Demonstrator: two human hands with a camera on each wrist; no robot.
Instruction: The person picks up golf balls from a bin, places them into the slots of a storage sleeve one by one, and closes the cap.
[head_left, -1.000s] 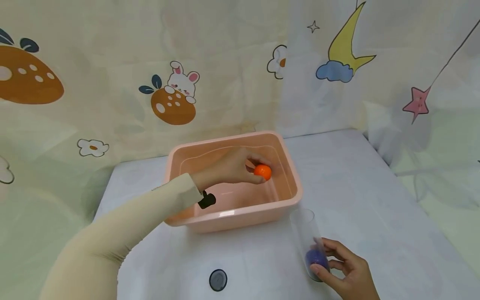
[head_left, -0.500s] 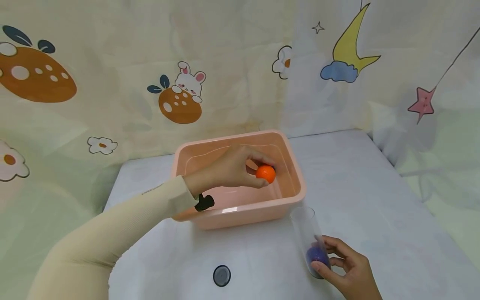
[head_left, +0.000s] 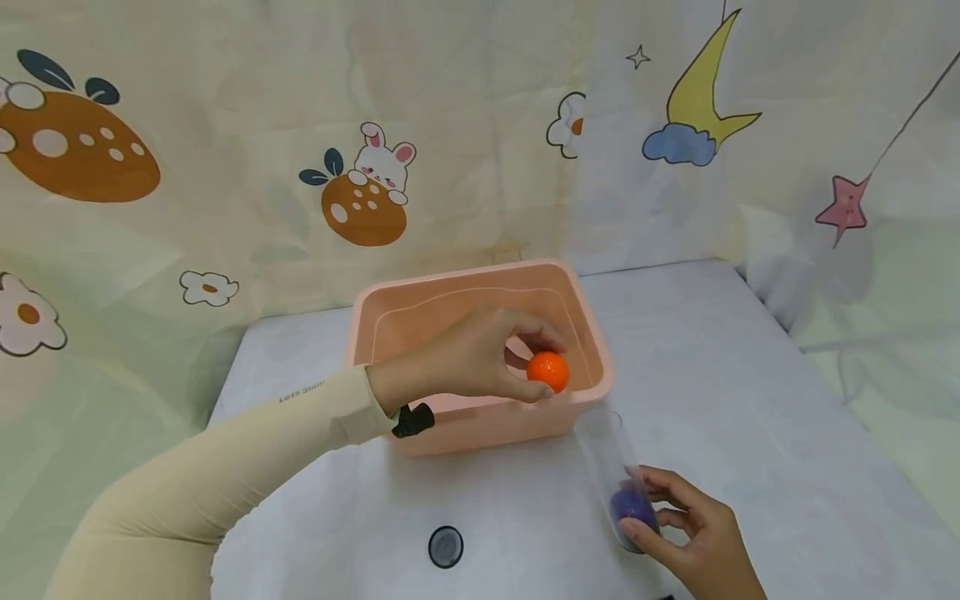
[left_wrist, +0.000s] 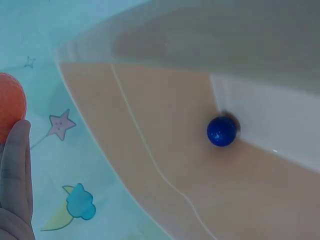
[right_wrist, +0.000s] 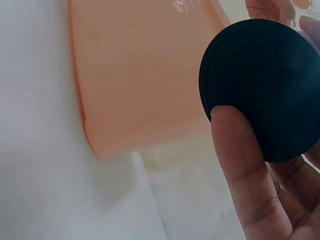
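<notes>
My left hand (head_left: 487,354) pinches an orange ball (head_left: 547,372) between thumb and fingers, over the front right part of a pink plastic tub (head_left: 472,429). In the left wrist view, a blue ball (left_wrist: 222,131) lies at the bottom of the tub; the arm hides that spot in the head view. In front of the tub's right corner, my right hand (head_left: 693,529) grips a clear tube (head_left: 602,446) near its base. The tube leans, mouth toward the tub, with a purple ball (head_left: 632,505) at its bottom. Its dark round base (right_wrist: 265,85) fills much of the right wrist view.
A dark grey round lid (head_left: 446,547) lies on the white-covered table (head_left: 525,508) near its front. Behind the table hangs a cloth (head_left: 465,167) printed with cartoon figures. A small dark thing (head_left: 667,597) shows at the bottom edge.
My left hand has carried the orange ball toward the tub's front right, nearer the tube's mouth. My right hand and the tube have stayed nearly in place. The head view has shifted slightly.
</notes>
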